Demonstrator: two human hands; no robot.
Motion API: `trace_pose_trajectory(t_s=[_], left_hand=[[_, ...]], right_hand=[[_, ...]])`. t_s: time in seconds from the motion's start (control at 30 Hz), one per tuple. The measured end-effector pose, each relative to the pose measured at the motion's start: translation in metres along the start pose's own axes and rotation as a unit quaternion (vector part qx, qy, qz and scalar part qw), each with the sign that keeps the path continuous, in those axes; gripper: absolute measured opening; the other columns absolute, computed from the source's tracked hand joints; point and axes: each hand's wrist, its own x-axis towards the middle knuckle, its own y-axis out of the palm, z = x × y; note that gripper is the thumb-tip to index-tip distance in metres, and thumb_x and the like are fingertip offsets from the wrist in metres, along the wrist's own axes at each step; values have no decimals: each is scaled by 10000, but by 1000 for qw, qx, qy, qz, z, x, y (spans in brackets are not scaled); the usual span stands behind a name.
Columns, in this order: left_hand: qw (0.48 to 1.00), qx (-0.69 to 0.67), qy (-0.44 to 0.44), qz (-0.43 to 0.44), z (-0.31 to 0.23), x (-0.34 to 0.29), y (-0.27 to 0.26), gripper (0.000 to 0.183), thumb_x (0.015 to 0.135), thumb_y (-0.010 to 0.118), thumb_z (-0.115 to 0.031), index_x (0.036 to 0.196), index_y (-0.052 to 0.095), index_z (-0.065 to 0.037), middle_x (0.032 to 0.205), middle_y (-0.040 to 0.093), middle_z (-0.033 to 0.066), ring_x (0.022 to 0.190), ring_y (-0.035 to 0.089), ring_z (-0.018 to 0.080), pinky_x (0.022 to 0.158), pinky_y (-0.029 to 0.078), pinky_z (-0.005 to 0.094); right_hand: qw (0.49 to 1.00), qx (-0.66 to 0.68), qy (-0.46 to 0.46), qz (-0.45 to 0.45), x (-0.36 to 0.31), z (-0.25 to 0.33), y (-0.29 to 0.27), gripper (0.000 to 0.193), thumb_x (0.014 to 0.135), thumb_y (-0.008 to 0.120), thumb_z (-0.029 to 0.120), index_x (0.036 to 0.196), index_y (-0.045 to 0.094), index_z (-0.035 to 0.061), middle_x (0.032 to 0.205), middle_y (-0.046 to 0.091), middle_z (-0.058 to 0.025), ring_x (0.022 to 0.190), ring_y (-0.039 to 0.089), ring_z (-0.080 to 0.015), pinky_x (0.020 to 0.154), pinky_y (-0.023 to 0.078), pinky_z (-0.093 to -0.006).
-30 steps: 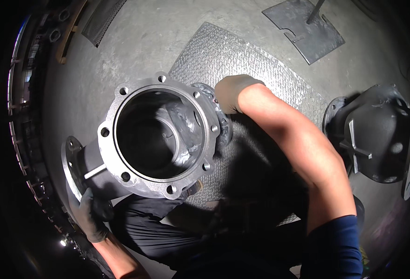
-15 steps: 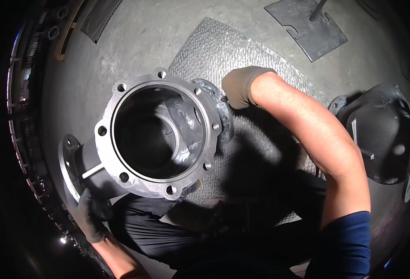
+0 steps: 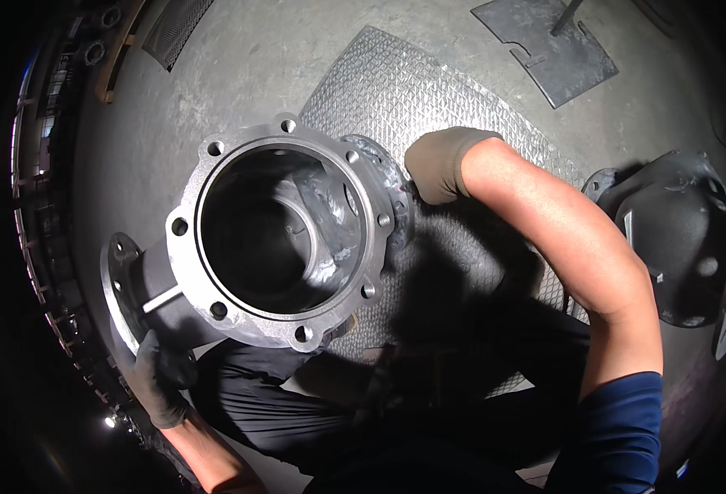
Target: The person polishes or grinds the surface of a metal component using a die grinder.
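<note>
A grey cast metal valve body stands in front of me, its large round bolt-holed opening facing up and its bore dark inside. My left hand, in a dark glove, grips the lower rim of the left side flange. Close beside the right side flange is my right hand, gloved too, its fingers curled closed. The back of that hand hides whatever the fingers hold, if anything. Bare, scraped-looking metal shows on the inner wall of the opening.
A textured metal mat lies on the concrete floor under the casting. At right rests another dark casting with flanges. A flat steel plate with an upright rod lies far right. My bent legs are close below the casting.
My right hand has shifted slightly right, away from the right flange. The small dark tip seen at its fingers is now out of sight. My left hand stays on the left flange.
</note>
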Motion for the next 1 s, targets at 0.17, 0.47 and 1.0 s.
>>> trace_pose_trajectory(t_s=[0.17,0.47,1.0], left_hand=[[998,13,-54,41,4,2,-14,683,911,625,-89,1547,455,92,1166,710,123,811,683,106,671,526,218],[999,6,-40,31,2,2,-9,673,922,621,-80,1549,453,97,1165,704,111,825,674,107,699,529,227],[999,15,-38,12,-8,1,1,723,908,641,-144,1569,449,75,1394,638,166,1188,657,205,1010,529,323]], right_hand=[[999,25,14,-29,-6,2,-2,276,817,637,89,1012,812,2,1020,778,-237,963,764,-402,830,596,-463],[999,30,5,-37,-9,-4,42,237,853,671,138,1021,822,64,1021,777,-212,992,754,-386,870,589,-453],[995,59,70,-27,-21,1,65,361,899,625,117,1234,752,79,1109,763,-227,1115,718,-392,966,561,-459]])
